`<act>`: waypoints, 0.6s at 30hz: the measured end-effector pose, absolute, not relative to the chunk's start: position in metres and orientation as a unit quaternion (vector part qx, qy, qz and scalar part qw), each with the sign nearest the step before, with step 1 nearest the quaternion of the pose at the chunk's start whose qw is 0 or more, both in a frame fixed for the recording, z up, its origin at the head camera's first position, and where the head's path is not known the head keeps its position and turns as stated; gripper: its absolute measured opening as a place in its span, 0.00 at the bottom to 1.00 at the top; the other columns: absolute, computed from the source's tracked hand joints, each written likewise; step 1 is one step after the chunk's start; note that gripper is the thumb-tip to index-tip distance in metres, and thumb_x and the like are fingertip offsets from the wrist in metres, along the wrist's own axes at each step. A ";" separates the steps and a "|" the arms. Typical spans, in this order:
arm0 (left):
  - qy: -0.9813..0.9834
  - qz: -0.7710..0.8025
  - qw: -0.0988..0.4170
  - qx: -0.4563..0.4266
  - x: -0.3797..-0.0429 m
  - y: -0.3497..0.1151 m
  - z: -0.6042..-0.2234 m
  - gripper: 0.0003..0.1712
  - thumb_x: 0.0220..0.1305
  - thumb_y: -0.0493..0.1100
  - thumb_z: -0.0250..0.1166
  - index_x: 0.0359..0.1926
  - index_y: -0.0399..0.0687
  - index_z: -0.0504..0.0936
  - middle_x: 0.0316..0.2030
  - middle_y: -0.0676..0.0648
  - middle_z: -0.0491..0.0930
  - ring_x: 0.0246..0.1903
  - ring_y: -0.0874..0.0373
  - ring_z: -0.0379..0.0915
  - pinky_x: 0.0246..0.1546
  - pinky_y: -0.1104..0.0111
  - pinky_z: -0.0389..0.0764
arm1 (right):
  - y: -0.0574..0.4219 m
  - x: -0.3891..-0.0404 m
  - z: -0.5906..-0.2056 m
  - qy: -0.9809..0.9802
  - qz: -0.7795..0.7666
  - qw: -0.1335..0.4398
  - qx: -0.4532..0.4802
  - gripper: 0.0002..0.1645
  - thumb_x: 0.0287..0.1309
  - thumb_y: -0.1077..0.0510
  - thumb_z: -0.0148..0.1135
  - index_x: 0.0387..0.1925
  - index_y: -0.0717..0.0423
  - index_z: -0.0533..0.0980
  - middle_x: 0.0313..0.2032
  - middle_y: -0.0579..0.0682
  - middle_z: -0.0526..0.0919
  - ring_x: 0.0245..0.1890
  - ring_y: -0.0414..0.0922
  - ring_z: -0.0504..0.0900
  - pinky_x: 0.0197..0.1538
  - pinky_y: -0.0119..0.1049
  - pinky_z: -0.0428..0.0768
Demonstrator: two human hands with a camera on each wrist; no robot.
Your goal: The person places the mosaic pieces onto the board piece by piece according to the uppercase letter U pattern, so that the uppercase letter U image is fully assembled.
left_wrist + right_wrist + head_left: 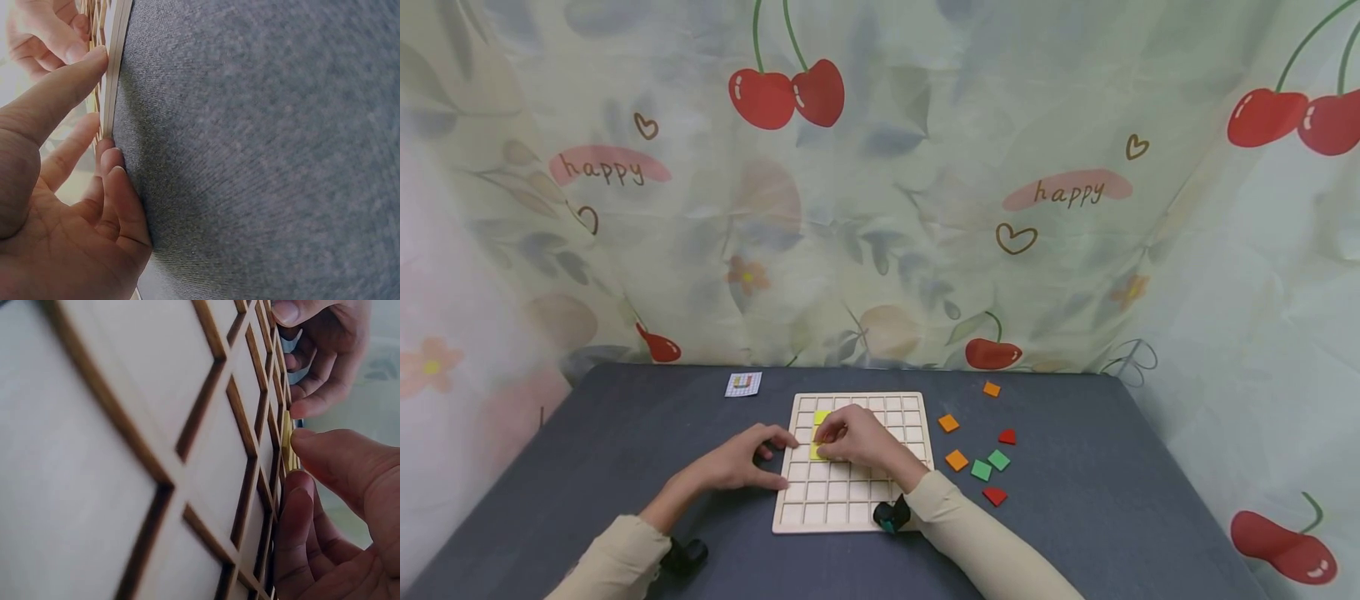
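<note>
A pale wooden grid board (823,492) lies on the dark table, with yellow square tiles (822,416) set in a column at its upper left. My right hand (865,440) reaches over the board, fingers bent. In the right wrist view, its thumb and a finger pinch a yellow tile (288,440) low at the grid. My left hand (737,460) rests at the board's left edge, thumb and fingers spread apart. The left wrist view shows a fingertip on the board's rim (116,62), with other fingers alongside it on the cloth.
Right of the board lie loose orange tiles (957,460), green tiles (981,470) and red pieces (995,496) with one curved side. A small printed card (743,384) with a coloured pattern sits at the back left. A patterned curtain (880,275) hangs behind the table.
</note>
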State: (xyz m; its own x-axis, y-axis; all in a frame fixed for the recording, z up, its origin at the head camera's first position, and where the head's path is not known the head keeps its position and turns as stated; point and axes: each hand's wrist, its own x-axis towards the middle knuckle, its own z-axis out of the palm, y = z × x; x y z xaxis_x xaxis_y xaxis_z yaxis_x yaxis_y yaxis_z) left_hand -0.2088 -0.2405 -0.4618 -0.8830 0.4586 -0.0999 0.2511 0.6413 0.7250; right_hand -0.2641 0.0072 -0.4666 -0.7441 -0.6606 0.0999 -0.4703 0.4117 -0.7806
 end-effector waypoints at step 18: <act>0.896 0.373 0.139 0.199 -0.208 -0.240 -0.460 0.30 0.56 0.46 0.79 0.58 0.46 0.79 0.51 0.44 0.73 0.46 0.49 0.70 0.49 0.51 0.72 | 0.039 -0.269 -0.458 0.774 -0.490 0.140 -0.375 0.12 0.63 0.62 0.70 0.46 0.65 0.85 0.38 0.50 0.86 0.39 0.50 0.83 0.42 0.35 0.79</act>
